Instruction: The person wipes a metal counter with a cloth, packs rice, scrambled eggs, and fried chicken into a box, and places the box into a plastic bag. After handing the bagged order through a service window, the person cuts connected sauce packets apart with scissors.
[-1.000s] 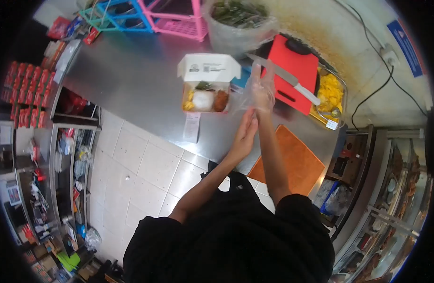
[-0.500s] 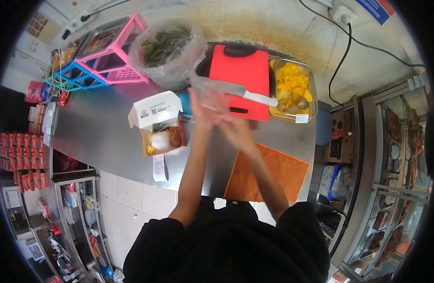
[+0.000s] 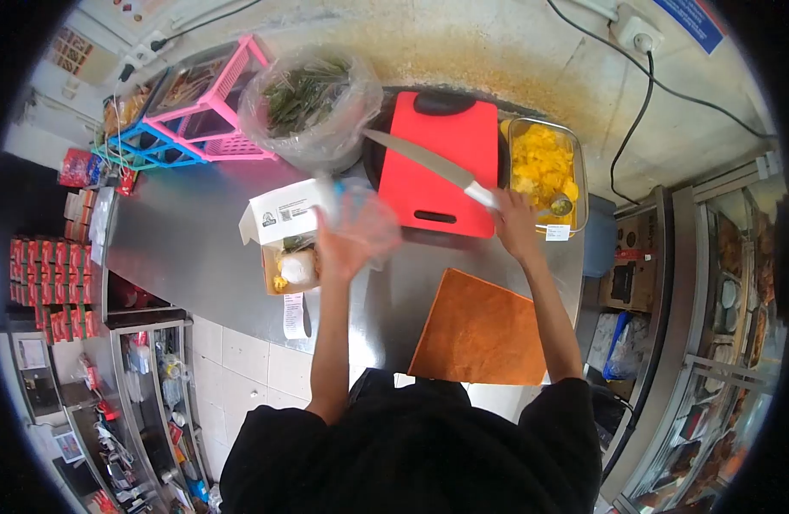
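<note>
My right hand (image 3: 517, 224) is closed round the white handle of a large knife (image 3: 429, 160). The blade lies across or just above the red cutting board (image 3: 403, 197), its tip pointing to the upper left. A thin clear plastic bag (image 3: 370, 224), smeared by motion, is in my left hand (image 3: 336, 248) over the counter. Beside that hand stands an open takeaway box (image 3: 283, 214) with white rice (image 3: 299, 267), yellow pieces and greens; the hand hides its right part. A long printed receipt (image 3: 295, 317) lies in front of the box.
A glass dish of yellow food (image 3: 542, 158) with a spoon (image 3: 561, 206) stands right of the board. Behind are a plastic-lined pot of greens (image 3: 360, 94) and pink and blue baskets (image 3: 231, 90). An orange cloth (image 3: 480, 334) lies at the steel counter's (image 3: 180, 231) front edge.
My hands have moved apart. The right has gone to the knife and gripped its handle, and the blade has turned. The left has shifted left with the plastic bag.
</note>
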